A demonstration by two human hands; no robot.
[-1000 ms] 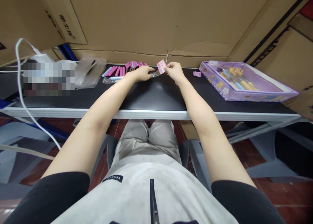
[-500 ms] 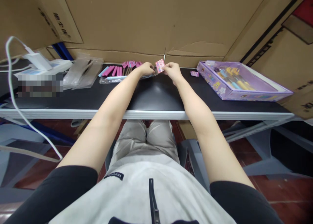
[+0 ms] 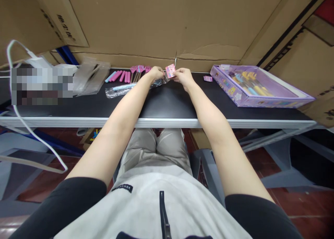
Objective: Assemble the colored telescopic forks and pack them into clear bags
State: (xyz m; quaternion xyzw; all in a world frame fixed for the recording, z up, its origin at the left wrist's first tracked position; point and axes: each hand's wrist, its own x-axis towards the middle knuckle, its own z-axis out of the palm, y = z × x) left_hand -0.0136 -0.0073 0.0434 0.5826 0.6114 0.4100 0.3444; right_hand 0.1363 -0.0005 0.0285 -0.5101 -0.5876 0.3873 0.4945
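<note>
My left hand (image 3: 157, 73) is closed on the right end of a clear plastic bag (image 3: 109, 93). Inside the bag lies a light-blue-handled back scratcher (image 3: 122, 87), its blue head partly hidden by my fingers. Between the thumb and fingers of my right hand (image 3: 184, 77) is a small pink printed card (image 3: 170, 71), held tilted at the bag's right end. Whether the card touches the bag I cannot tell. Behind my left forearm, several back scratchers with pink claw heads (image 3: 140, 68) and pink handles (image 3: 118, 75) lie side by side.
A purple display box (image 3: 263, 102) with yellow-headed back scratchers (image 3: 252, 82) stands at the right. Beside it lies a stack of pink cards (image 3: 208, 78). Flat clear bags (image 3: 91, 75) and a white charger cable (image 3: 39, 140) are at the left. Cardboard (image 3: 146, 26) walls the back.
The bag with the blue back scratcher has shifted slightly down and left at its handle end. Both hands and the pink card stay almost in place.
</note>
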